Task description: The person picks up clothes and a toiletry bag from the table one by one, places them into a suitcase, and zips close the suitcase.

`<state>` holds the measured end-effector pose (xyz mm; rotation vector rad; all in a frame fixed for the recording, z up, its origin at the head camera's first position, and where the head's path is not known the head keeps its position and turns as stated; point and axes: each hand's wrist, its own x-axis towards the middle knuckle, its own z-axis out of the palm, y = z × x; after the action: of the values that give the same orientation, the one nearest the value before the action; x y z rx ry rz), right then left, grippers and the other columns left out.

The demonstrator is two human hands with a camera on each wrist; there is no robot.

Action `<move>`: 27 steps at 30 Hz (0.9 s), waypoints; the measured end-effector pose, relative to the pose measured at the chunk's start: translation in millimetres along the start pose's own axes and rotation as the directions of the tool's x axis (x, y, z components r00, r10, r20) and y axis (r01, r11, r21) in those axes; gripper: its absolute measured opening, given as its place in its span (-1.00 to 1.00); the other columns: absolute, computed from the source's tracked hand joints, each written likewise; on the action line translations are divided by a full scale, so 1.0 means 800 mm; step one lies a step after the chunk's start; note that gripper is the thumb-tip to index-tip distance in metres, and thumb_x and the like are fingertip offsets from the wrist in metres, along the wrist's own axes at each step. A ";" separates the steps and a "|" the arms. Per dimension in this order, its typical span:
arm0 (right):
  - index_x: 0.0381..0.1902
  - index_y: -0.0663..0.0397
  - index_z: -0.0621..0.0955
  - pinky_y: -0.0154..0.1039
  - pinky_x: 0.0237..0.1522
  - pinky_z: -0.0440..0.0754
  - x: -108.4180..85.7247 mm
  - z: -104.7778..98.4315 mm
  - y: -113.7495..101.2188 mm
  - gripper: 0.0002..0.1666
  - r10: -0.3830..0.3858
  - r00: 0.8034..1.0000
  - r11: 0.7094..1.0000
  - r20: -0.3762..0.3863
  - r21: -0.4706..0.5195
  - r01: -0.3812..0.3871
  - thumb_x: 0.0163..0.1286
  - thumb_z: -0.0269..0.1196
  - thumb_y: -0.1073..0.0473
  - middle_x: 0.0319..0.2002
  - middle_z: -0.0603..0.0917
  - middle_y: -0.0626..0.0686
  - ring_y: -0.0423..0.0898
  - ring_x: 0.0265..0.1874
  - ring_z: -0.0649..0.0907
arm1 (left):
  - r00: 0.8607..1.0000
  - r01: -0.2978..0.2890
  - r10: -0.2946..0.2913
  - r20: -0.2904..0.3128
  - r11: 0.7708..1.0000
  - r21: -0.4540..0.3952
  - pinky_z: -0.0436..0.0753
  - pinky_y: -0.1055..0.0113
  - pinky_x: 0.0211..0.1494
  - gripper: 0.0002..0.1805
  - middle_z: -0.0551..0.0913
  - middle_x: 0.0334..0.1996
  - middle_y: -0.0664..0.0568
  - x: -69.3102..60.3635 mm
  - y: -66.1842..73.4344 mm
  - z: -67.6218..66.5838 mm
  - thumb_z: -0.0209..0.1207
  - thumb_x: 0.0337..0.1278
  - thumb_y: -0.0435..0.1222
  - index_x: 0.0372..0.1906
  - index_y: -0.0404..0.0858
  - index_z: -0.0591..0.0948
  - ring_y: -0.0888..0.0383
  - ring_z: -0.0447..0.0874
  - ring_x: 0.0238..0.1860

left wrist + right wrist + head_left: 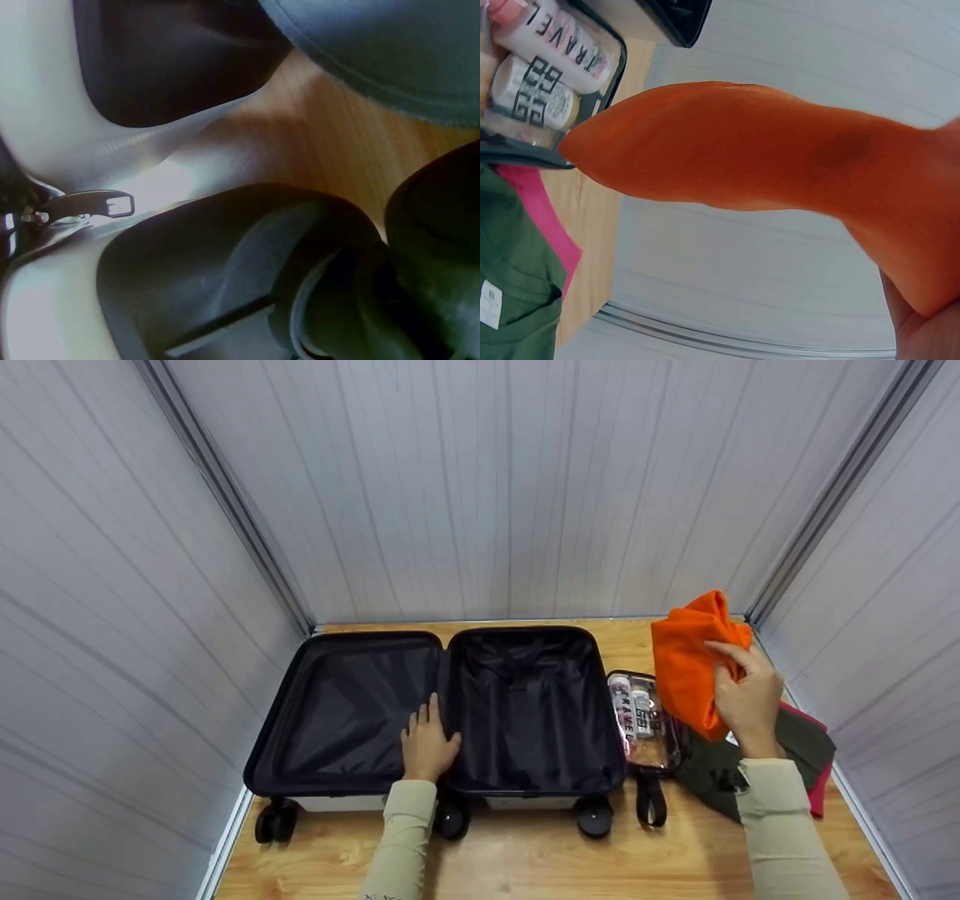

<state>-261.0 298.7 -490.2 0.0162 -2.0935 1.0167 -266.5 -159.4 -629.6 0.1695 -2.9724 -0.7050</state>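
Note:
An opened suitcase (444,660) with a dark lining lies flat on the floor, its two halves side by side. My left hand (427,746) rests with its fingers spread over the suitcase's middle seam. My right hand (750,697) pinches a folded orange cloth (690,660), possibly a garment, and holds it up right of the suitcase. The same orange cloth (705,146) stretches across the right wrist view. In the left wrist view only the suitcase's corners, a zipper pull (90,204) and black wheels (435,225) show, not the hand.
Beside the suitcase lies a clear toiletry bag (651,735) with bottles inside and a black strap (651,802). A dark green shirt (705,772) lies over a pink-red cloth (819,795) at the right. Grey panel walls (510,495) close in the wooden floor (540,862).

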 end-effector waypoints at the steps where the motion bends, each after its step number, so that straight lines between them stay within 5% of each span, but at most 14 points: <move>1: -0.14 0.08 0.83 -0.50 -0.22 0.33 0.000 0.002 -0.001 -0.62 -0.007 1.000 1.000 -0.004 0.006 0.007 0.25 0.19 0.48 -0.16 0.74 0.24 -0.04 -0.27 0.57 | 1.000 0.001 -0.001 0.000 1.000 0.002 0.30 -0.32 0.46 -0.04 0.33 0.51 -0.30 0.000 0.000 0.000 0.30 0.25 -0.05 0.65 -0.15 0.11 -0.30 0.28 0.52; 27: -0.16 0.01 0.85 -0.41 -0.28 0.30 0.003 0.019 -0.026 -0.57 -0.017 1.000 0.996 -0.026 0.087 0.019 0.24 0.22 0.53 -0.16 0.77 0.22 -0.13 -0.34 0.51 | 1.000 -0.006 0.006 -0.001 1.000 -0.007 0.31 -0.32 0.46 -0.05 0.33 0.51 -0.28 0.001 -0.003 -0.001 0.28 0.27 -0.05 0.65 -0.15 0.11 -0.29 0.28 0.51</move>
<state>-265.3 275.6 -480.8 0.0663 -2.0215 1.0915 -266.6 -161.7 -629.8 0.1601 -2.9681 -0.7138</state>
